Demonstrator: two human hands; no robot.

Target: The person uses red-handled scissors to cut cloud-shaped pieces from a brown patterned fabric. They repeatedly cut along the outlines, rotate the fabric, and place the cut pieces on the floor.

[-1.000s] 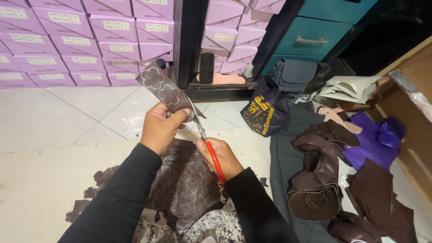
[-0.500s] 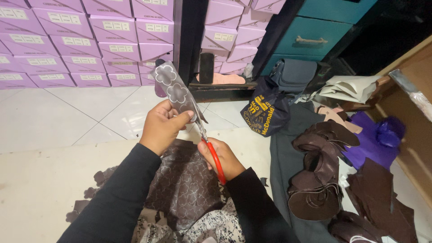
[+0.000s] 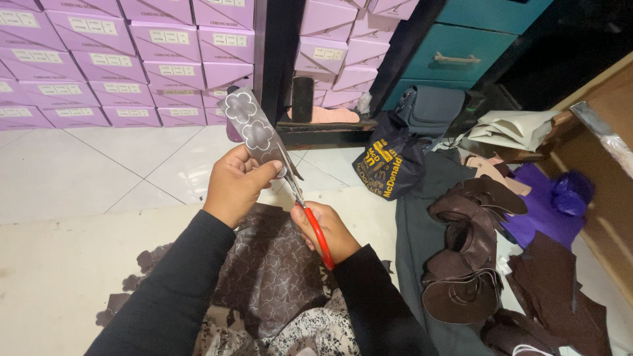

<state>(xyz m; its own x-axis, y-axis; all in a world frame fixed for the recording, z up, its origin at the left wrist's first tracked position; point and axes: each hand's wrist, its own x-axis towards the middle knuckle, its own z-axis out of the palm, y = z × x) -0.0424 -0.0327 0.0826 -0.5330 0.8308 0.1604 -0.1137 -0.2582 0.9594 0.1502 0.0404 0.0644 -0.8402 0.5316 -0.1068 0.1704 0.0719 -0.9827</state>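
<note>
White floor tiles (image 3: 79, 171) and stacked lilac boxes (image 3: 99, 59) lie left of the strip (image 3: 254, 132). The left hand (image 3: 234, 184) is closed on the strip's lower end, holding it upright; dark leather (image 3: 270, 277) covers the lap below. Just right, the right hand (image 3: 326, 231) grips red scissors (image 3: 310, 221), blades at the strip's edge. Far right lie a dark bag (image 3: 389, 161), teal drawers (image 3: 455, 49) and brown cut pieces (image 3: 471, 264). The strip has turned slightly since half a second ago.

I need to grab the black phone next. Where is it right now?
In the head view, the black rectangular phone stands upright against the dark vertical post, upper centre, between the stacks of lilac cardboard boxes, just above a pink flat piece.
</note>
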